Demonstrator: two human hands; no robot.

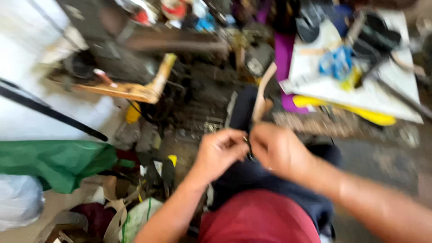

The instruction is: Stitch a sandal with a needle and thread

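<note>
Hands are meeting over the near lap: left hand and right hand are pinching a small dark fastener on dark blue fabric, apparently steadying it, blur hiding detail.

Left edge: green cloth, white sack below it
Upper left: black strap, wooden piece
Upper right: white board on yellow object; purple cloth beside it
</note>
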